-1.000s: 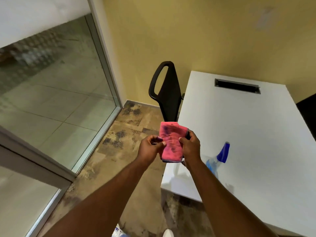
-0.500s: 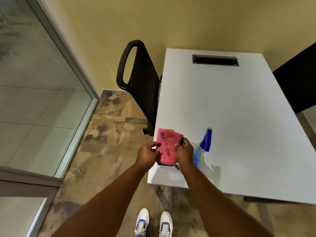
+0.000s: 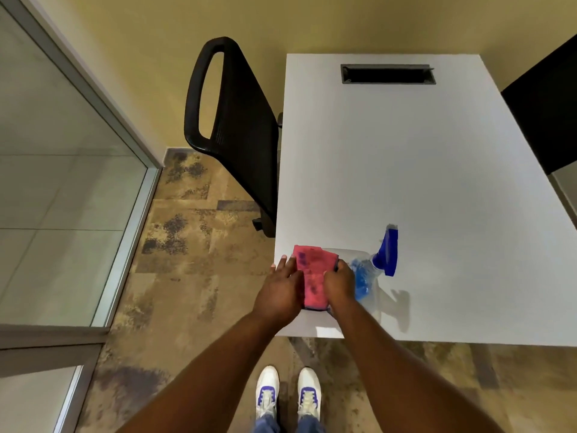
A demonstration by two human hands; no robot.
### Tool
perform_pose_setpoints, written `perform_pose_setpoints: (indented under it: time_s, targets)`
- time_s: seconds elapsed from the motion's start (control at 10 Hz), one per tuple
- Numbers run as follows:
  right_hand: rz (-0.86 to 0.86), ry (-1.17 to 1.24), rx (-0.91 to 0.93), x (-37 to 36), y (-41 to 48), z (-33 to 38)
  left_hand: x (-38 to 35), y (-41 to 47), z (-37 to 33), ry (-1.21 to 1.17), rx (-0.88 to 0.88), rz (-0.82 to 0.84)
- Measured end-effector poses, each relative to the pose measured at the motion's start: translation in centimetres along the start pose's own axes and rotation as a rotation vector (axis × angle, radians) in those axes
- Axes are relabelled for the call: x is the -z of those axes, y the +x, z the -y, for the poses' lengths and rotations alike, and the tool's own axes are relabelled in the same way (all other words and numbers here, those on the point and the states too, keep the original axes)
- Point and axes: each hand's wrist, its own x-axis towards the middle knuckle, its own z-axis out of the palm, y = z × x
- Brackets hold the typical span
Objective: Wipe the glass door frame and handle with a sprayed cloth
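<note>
Cloth [image 3: 312, 276], low centre, lies folded on the desk [image 3: 406, 170]; left hand [image 3: 281, 292] flat and open, right hand [image 3: 338, 284] pinching its edge, likely readying it beside the spray bottle [image 3: 373, 270].

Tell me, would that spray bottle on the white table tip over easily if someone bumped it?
Probably fairly easily. The spray bottle stands upright, tall for its base, with a blue trigger head jutting out on top. The blue liquid seems to fill only part of the clear body, so it is likely light. It also sits near the table edge.

Bare forearms, blue jeans [image 3: 304, 425], white-and-blue sneakers [image 3: 267, 390].
</note>
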Motion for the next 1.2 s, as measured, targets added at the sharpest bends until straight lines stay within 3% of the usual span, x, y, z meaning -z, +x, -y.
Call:
perform_pose_setpoints:
  time_s: [0.1, 0.4, 0.6, 0.8, 1.2]
  targets:
    - [0.01, -0.065, -0.021, 0.1, 0.8, -0.1, -0.6, 0.6, 1.0, 0.185, -0.026, 0.142]
    - [0.083, -0.332, 0.049, -0.7, 1.6, -1.0, -1.0, 1.3, 1.4, 0.371, -0.086, 0.152]
    - [0.052, -0.593, 0.172, -0.9, 0.7, -0.9, -0.8, 2.5, 0.3, 0.59, -0.049, 0.323]
    - [0.022, -0.548, 0.218, -1.0, -0.6, -0.3, -0.3, 1.9, 0.5, 0.488, -0.027, 0.309]
    - [0.046, -0.829, 0.715, 1.8, -4.2, 0.8, 4.0, -3.5, 2.7, 0.385, 0.097, 0.083]
